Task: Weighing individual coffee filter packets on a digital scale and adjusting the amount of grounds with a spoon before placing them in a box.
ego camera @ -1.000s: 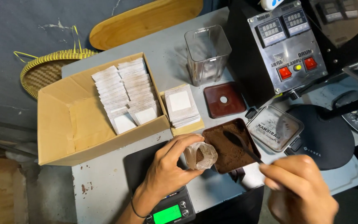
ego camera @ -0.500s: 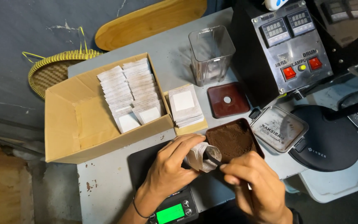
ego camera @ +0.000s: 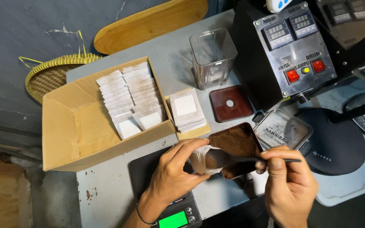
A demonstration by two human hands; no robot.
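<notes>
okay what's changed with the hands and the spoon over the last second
The right hand came in from the right and now holds the spoon with its bowl at the mouth of the filter bag. The left hand keeps pinching the bag open. The tub of brown powder, box and scale stayed put.

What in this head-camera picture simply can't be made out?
- Head view: the inside of the paper pouch is hidden by the left hand and the spoon.
- Head view: the scale is cut by the bottom edge, its platform partly under the left hand.
- Head view: the spoon's handle end vanishes inside the right hand.
- Head view: the machine runs off the top edge.
</notes>
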